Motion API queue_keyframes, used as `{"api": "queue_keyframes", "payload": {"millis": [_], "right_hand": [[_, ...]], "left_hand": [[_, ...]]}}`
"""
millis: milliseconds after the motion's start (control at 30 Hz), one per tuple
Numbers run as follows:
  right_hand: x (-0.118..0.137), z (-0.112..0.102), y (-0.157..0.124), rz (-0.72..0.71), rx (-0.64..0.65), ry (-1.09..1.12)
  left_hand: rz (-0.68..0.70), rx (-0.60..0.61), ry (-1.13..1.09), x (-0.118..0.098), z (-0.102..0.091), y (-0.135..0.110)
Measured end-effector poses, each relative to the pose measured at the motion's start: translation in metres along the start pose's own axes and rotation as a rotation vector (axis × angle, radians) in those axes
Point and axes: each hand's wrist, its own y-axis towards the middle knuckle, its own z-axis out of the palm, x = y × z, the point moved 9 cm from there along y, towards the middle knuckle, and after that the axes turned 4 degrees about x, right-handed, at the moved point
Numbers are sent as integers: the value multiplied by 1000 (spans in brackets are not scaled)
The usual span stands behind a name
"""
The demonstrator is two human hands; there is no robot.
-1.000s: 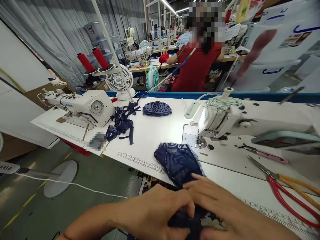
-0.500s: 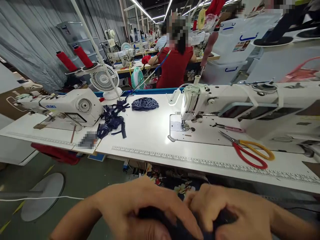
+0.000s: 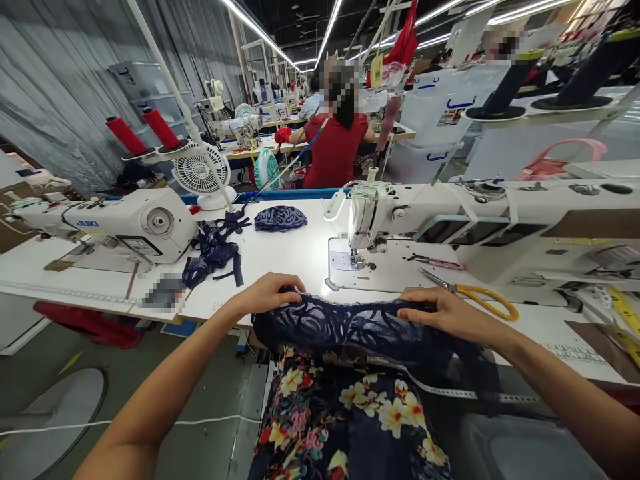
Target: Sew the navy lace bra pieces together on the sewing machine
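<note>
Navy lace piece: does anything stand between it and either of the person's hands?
Nothing visible does: the left hand and right hand hold the navy lace piece directly along its upper edge. The scissors lie beyond the right hand, not in between.

White table (image 3: 305, 257) bears navy straps (image 3: 220, 255) and patterned piece (image 3: 280, 219) beyond the left fingers (image 3: 294, 283), sewing machine (image 3: 367, 217) and scissors (image 3: 463, 289) beyond the right fingers (image 3: 419, 295).

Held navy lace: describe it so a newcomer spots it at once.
Start at the white table, at its near edge, in front of the lit sewing machine. There the left hand and right hand hold a navy lace piece spread between them. Unlike the rounded lace bundle and tangled navy straps lying beyond, it is hand-held.
</note>
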Motion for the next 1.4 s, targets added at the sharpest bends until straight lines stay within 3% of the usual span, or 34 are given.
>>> {"api": "queue_keyframes", "payload": {"millis": [100,233,467,700,967,1400], "right_hand": [[-4,5,6,-20,103,18],[-15,-1,13,19,103,54],[-24,-11,24,37,85,28],[-39,-15,48,-26,-70,-35],[-69,-9,66,34,-159,102],[-79,-12,59,119,-166,157]], "left_hand": [[-2,-20,45,8,-3,9],[-3,-39,92,12,-6,21],[39,-38,167,14,15,47],[42,-277,208,40,-2,65],[25,-411,161,68,-12,74],[9,-381,70,75,-15,80]]}}
